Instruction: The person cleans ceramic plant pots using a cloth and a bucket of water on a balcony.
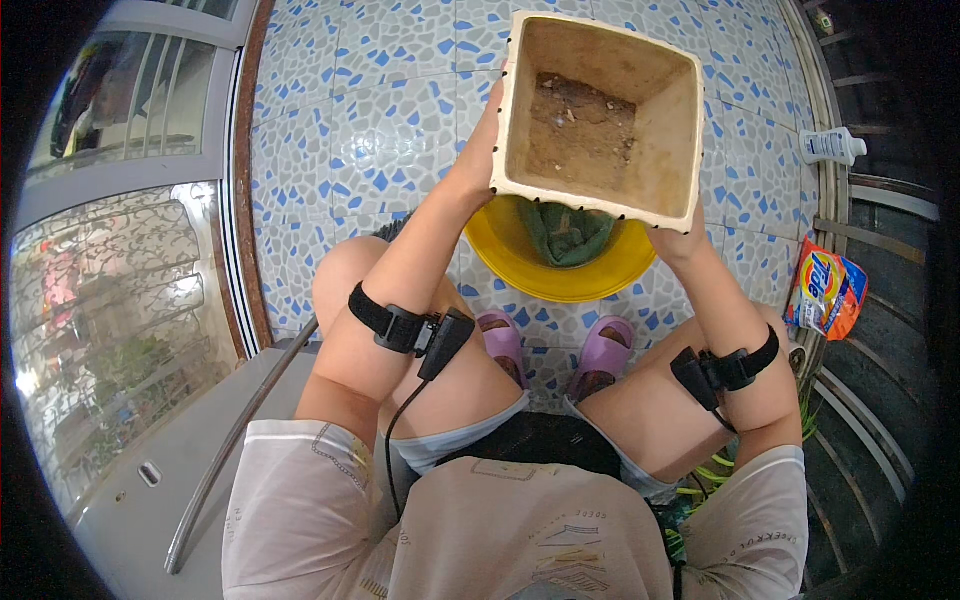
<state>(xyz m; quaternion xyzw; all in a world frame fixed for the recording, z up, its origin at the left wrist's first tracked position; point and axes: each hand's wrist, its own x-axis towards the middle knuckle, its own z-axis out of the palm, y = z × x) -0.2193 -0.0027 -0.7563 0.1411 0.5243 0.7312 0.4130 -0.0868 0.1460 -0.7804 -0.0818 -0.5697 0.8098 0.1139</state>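
A square cream ceramic flowerpot (615, 60) is tipped so that its open mouth faces me. Brown soil residue (581, 124) and small pale crumbs cling to its bottom, and dark specks dot the rim. My left hand (484, 154) grips the pot's left side, and my right hand (679, 234) supports the lower right side. Most of the fingers are hidden behind the pot. Below it, partly covered, stands a yellow basin (559, 289) on the floor, with a wet-looking dark green cloth (571, 244) inside.
Blue-and-grey patterned tiles (390, 142) cover the floor. At the right edge, by metal railings, lie a white bottle (832, 146) and an orange Tide detergent bag (827, 291). A metal rod or hose (232, 450) and a glazed door (124, 97) are on the left.
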